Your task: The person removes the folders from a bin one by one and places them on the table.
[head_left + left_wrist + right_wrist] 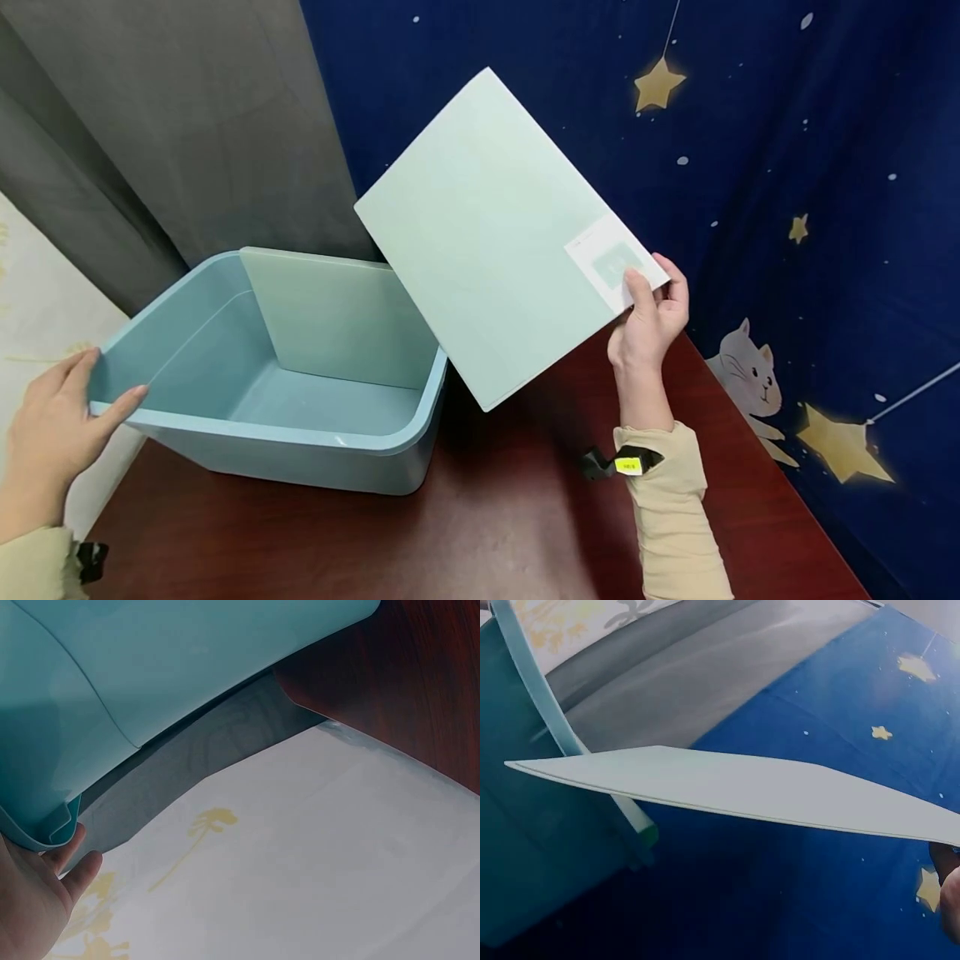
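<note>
A pale green folder (480,233) with a white label card (611,258) at one corner is held up, tilted, by my right hand (651,312). Its thumb lies over the card, with fingers behind. In the right wrist view the folder (720,787) shows as a thin slab, nearly edge-on. My left hand (56,425) grips the left corner of a light blue plastic bin (300,446), thumb across the rim. Inside the bin, another pale green folder (337,317) leans on the back wall. The raised folder overlaps the bin's right end in the head view.
The bin stands on a dark red-brown table (495,517). Behind it hang a grey curtain (187,108) and a navy curtain (825,208) with stars and a cat. White patterned cloth (300,847) lies at the table's left edge.
</note>
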Demonstrator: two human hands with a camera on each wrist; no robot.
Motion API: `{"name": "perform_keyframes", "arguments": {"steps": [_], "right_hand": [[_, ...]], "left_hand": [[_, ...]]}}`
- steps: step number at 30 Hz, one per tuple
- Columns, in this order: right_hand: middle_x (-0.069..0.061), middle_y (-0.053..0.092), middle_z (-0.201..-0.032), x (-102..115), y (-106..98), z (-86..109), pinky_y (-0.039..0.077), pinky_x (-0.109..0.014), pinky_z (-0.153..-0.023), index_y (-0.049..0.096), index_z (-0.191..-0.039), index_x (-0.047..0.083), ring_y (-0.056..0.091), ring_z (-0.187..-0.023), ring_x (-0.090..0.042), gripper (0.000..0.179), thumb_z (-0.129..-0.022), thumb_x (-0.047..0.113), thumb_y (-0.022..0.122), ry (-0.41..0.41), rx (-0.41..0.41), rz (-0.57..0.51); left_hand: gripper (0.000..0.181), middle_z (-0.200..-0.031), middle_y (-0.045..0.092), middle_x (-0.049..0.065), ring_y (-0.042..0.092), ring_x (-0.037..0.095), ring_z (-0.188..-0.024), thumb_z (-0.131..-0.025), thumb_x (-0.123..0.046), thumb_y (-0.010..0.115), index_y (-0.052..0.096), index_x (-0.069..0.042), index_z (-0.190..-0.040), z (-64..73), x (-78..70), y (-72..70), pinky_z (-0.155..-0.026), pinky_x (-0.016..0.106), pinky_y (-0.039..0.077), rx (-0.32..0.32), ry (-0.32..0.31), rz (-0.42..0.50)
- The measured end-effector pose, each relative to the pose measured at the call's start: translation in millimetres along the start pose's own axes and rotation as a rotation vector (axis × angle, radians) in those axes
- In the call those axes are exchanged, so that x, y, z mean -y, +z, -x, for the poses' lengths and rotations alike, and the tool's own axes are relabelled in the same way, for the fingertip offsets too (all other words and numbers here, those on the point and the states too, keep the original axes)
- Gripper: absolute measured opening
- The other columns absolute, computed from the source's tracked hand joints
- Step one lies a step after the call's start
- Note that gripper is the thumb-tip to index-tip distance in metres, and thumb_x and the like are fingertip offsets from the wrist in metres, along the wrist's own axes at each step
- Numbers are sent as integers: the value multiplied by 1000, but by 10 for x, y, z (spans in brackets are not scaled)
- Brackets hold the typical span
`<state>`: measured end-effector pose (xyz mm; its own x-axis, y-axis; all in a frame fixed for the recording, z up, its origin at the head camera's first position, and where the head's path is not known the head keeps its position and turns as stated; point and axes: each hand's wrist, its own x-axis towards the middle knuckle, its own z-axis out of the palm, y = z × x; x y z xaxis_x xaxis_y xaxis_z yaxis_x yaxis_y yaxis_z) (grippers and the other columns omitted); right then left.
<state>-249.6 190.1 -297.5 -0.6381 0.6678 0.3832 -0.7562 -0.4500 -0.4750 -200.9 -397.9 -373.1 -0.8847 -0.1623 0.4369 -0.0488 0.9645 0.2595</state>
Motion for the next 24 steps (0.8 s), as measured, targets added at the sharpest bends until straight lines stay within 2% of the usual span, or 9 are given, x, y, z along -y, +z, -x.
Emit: {"name": "perform_keyframes", "arguments": {"steps": [6, 12, 24], "right_hand": [[-21, 56, -95, 95, -206, -7, 55, -31, -64, 54, -104, -7, 60, -85, -29, 31, -75, -17, 58, -8, -28, 2], [-22, 56, -96, 173, -358, -13, 55, -32, -62, 55, -102, -5, 61, -83, -29, 29, -76, -17, 58, 2, -63, -18], [-23, 52, -104, 290, -664, 22, 54, -31, -67, 53, -103, -5, 59, -91, -31, 30, -76, -14, 61, -8, -162, 2]], "left_hand": [[89, -145, 17, 28, 15, 45, -132, -85, -58, 42, 16, 5, -142, 3, 10, 10, -104, 58, 16, 1, 3, 6], [89, -145, 17, 28, 15, 45, -132, -85, -59, 42, 16, 5, -142, 19, 2, 6, -103, 60, 17, -2, -1, 3], [90, -144, 18, 29, 16, 46, -131, -85, -58, 43, 15, 5, -142, 19, -16, 30, -102, 60, 18, 11, -8, -7]]}}
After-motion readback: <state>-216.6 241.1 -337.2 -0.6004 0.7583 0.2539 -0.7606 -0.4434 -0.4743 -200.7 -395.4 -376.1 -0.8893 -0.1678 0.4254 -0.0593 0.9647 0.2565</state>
